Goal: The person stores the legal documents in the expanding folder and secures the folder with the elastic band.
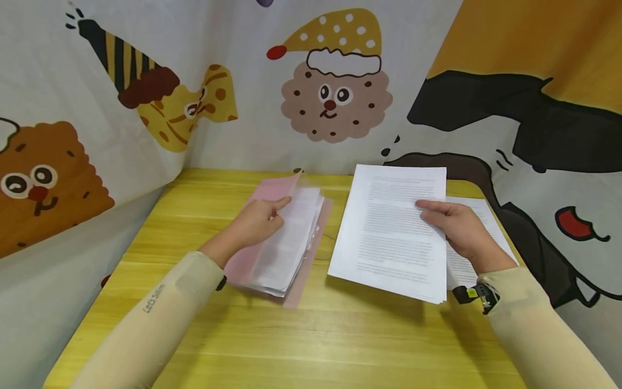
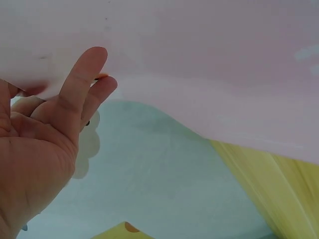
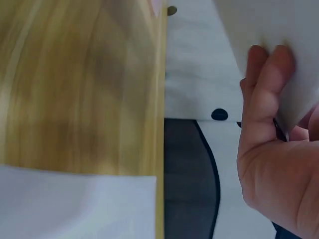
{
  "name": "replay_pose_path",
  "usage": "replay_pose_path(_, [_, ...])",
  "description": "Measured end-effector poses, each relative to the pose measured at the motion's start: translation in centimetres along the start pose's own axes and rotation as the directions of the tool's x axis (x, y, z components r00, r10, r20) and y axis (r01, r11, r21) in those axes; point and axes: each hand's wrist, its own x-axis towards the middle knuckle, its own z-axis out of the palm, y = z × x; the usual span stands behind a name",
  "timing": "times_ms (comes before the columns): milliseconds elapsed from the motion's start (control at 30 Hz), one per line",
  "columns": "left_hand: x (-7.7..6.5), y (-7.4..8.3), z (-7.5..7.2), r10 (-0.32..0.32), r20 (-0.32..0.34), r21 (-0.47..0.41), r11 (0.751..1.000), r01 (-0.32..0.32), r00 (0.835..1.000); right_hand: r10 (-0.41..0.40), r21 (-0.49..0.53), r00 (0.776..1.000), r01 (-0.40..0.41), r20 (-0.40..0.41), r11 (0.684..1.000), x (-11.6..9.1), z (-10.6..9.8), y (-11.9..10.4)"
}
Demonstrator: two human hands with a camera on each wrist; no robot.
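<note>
My left hand is at the left part of a pink folder, its index finger stretched out over a clear sleeve. In the left wrist view the pink cover is lifted, its edge between the thumb and fingers of the left hand. White sheets lie inside the folder. With thumb and fingers, my right hand holds a few printed sheets by their right edge, raised and tilted above the table. The right wrist view shows the right hand's fingers under those sheets.
More printed paper lies on the table's right side, partly hidden by the right hand and its sheets. The yellow wood-grain table ends at the back against a cartoon-printed curtain.
</note>
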Motion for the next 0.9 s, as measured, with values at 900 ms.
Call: replay_pose_path(900, [-1.4,-0.9,-3.8,-0.051,-0.071,-0.07,0.996,0.046,0.996,-0.021,0.039,0.986,0.014,0.168,0.999,1.4,5.8,1.3])
